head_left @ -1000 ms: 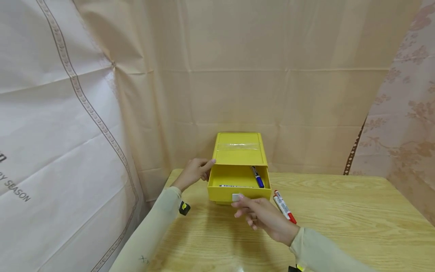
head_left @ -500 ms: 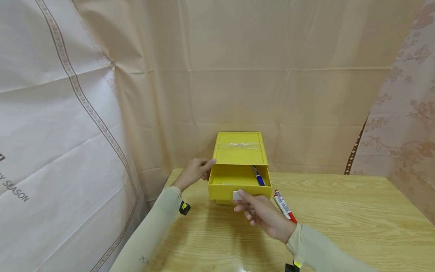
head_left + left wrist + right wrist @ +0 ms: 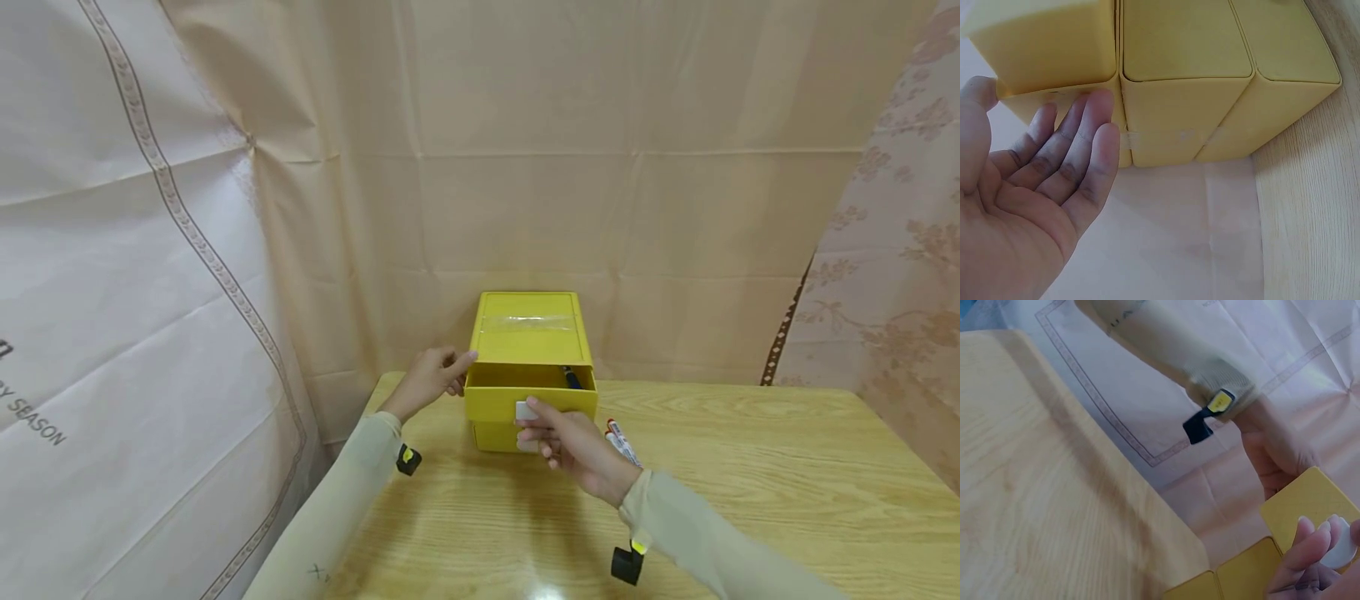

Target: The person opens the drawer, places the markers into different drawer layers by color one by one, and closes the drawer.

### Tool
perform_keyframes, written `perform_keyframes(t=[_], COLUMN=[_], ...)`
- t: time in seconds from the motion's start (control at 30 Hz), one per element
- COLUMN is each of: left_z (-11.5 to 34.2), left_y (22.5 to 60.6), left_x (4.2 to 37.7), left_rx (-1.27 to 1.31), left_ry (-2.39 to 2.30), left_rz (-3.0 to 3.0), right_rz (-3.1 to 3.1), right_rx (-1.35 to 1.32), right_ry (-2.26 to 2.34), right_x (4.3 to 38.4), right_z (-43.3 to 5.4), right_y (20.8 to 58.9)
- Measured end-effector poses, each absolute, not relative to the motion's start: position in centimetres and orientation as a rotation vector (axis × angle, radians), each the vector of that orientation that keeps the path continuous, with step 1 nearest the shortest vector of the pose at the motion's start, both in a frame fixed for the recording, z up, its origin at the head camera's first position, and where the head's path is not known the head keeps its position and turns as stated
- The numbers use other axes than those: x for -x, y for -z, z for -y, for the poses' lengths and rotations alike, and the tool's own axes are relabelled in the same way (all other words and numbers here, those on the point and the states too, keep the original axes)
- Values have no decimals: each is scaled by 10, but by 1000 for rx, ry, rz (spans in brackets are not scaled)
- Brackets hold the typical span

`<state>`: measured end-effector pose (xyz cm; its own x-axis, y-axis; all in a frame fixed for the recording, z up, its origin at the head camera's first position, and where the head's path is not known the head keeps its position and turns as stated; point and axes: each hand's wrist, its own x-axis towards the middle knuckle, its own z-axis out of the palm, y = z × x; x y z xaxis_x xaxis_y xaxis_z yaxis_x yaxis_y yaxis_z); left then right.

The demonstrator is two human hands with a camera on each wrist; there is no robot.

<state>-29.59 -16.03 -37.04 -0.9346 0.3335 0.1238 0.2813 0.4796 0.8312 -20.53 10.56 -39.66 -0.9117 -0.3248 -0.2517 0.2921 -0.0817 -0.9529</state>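
Observation:
A yellow drawer unit (image 3: pixel 528 342) stands at the back of the table, with clear tape (image 3: pixel 527 321) across its top. Its top drawer (image 3: pixel 489 405) is partly pulled out, and a dark-blue marker (image 3: pixel 572 379) shows inside. My right hand (image 3: pixel 581 454) pinches the drawer's white handle (image 3: pixel 525 410); the right wrist view shows curled fingertips at the handle (image 3: pixel 1342 549). My left hand (image 3: pixel 427 382) touches the unit's left side. In the left wrist view, the left hand (image 3: pixel 1041 181) has its thumb at the top edge and its fingers loosely extended against the side wall.
White markers with red ends (image 3: pixel 622 442) lie on the wooden table (image 3: pixel 750 467) right of the unit, partly hidden by my right hand. Lower drawers (image 3: pixel 1188 37) are stacked beneath the top one. A beige cloth (image 3: pixel 525 167) hangs just behind, a white one (image 3: pixel 135 333) at left.
The top drawer has slid inward with my right hand on its handle, hiding most of the blue marker and the drawer floor. My left hand has barely moved.

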Motion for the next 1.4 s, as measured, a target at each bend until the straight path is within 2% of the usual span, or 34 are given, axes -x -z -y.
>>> perform_keyframes(t=[0.67, 1.4], left_z=[160, 159], left_y=[370, 369], left_x=[298, 296], left_rx=[-544, -546], left_ry=[-1472, -1461], left_rz=[-2655, -2662], right_rz=[-1715, -1751], right_rx=[-33, -21], right_ry=[2141, 2137], right_x=[240, 248], right_z=[-103, -101], right_y=[395, 396])
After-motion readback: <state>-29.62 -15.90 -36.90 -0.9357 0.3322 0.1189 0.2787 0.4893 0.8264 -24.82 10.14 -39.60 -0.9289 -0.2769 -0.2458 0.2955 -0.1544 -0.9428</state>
